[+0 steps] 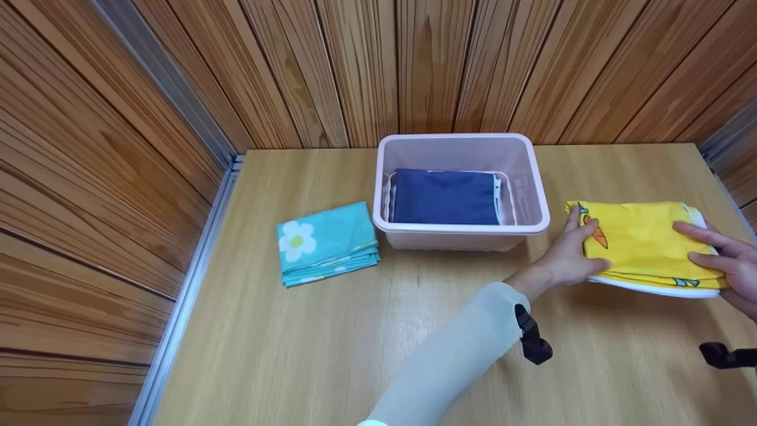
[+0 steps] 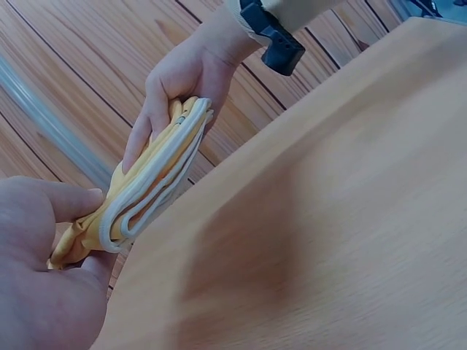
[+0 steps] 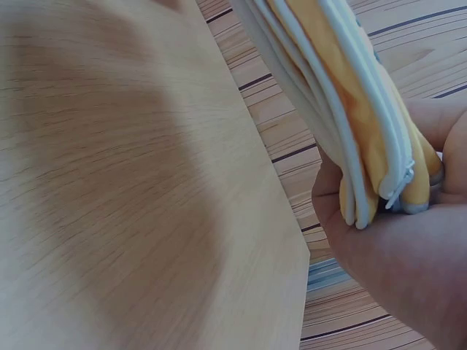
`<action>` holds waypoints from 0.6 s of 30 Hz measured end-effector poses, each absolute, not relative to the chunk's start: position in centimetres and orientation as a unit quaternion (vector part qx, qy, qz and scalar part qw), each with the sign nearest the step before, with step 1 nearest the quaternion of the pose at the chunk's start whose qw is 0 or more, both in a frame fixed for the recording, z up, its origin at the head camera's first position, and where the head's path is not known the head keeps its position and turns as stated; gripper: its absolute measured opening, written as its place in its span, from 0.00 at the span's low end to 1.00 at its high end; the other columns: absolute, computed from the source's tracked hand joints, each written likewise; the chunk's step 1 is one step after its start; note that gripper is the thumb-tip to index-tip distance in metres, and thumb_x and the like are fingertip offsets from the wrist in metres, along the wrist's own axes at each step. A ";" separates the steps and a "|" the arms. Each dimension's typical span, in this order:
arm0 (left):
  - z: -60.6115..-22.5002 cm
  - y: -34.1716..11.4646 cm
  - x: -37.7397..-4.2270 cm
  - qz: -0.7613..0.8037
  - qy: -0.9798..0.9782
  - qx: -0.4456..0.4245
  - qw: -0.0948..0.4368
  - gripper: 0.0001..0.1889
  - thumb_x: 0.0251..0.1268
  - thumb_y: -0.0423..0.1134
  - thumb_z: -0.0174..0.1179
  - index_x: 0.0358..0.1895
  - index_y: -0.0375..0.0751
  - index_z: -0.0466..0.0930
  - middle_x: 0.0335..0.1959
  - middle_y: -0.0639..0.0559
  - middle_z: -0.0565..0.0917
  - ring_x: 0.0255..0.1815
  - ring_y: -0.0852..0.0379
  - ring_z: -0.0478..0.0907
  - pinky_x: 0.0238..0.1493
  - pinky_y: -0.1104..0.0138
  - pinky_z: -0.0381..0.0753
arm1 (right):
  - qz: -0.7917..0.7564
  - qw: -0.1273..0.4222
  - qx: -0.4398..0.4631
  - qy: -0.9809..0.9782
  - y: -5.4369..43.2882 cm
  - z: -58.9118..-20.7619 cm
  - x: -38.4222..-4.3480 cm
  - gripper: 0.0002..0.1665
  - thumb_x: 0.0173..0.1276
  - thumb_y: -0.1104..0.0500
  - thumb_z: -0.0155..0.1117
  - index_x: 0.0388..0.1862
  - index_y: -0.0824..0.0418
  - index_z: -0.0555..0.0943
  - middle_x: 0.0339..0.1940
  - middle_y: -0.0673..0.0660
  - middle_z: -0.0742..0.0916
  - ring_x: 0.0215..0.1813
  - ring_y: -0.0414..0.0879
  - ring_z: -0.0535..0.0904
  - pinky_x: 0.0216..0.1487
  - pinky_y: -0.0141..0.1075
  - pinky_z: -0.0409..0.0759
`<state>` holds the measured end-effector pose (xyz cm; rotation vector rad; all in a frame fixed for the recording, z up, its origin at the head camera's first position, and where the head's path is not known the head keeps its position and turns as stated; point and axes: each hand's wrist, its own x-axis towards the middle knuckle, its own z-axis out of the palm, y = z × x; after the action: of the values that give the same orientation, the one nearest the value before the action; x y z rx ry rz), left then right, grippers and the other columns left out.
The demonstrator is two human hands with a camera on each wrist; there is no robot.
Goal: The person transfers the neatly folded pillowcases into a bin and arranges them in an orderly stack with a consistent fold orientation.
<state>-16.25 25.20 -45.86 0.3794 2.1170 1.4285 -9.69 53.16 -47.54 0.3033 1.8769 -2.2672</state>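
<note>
Yellow cloth (image 1: 641, 242), folded into a flat stack with white edging along its layers and a carrot print near one corner; it sits at the right side of the counter (image 1: 331, 349), just right of the bin, held at both ends; from the head view it looks to rest on or just above the counter, and which of the two I cannot tell; left hand (image 1: 568, 257), on a pale-sleeved arm with a black strap at the wrist, has its grip closed on the cloth's left end, thumb along the near edge and fingers over the top; the left wrist view shows the folded layers pinched between thumb and fingers of that hand (image 2: 44, 292); right hand (image 1: 724, 266) has its grip closed on the right end, fingers laid over the top, and the right wrist view shows the stacked edges clamped against the palm (image 3: 408, 262); pink plastic bin (image 1: 535, 177), open-topped, stands at the middle back of the counter near the wood-panelled wall; blue cloth (image 1: 443, 198), folded, lies flat inside the bin; turquoise cloth (image 1: 328, 242), folded, with a white flower print, lies on the counter just left of the bin, apart from both hands.
</note>
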 end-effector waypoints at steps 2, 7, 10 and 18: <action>-45.7 25.2 -16.3 0.531 0.790 0.141 0.273 0.39 0.65 0.36 0.69 0.78 0.59 0.64 0.82 0.74 0.42 0.79 0.72 0.49 0.69 0.80 0.58 | -0.763 0.093 0.104 0.632 53.2 -47.3 -9.8 0.31 0.80 0.70 0.49 0.75 0.45 0.73 0.70 0.43 0.68 0.48 0.35 0.83 0.43 0.31 0.85; -45.1 25.2 -16.3 0.531 0.793 0.142 0.264 0.39 0.65 0.37 0.70 0.77 0.60 0.65 0.82 0.75 0.42 0.79 0.72 0.49 0.67 0.81 0.61 | -0.784 0.093 0.082 0.608 53.5 -46.9 -10.0 0.31 0.79 0.73 0.48 0.71 0.47 0.77 0.53 0.39 0.82 0.46 0.40 0.86 0.42 0.34 0.86; -44.7 25.3 -16.3 0.533 0.792 0.139 0.261 0.39 0.64 0.37 0.70 0.77 0.62 0.65 0.81 0.77 0.42 0.78 0.71 0.51 0.65 0.82 0.64 | -0.796 0.091 0.062 0.595 53.9 -46.8 -10.2 0.31 0.78 0.75 0.47 0.69 0.49 0.79 0.52 0.42 0.85 0.46 0.42 0.87 0.41 0.35 0.87; -43.7 25.4 -16.4 0.543 0.787 0.152 0.251 0.40 0.64 0.36 0.70 0.78 0.60 0.64 0.82 0.75 0.41 0.78 0.71 0.51 0.64 0.83 0.63 | -0.811 0.112 0.049 0.572 55.0 -46.3 -11.0 0.31 0.77 0.75 0.48 0.68 0.50 0.80 0.52 0.45 0.86 0.47 0.44 0.88 0.43 0.37 0.87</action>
<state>-16.43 25.39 -43.70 0.4124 2.1405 1.4781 -10.97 54.97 -46.33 0.1450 1.6805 -2.3806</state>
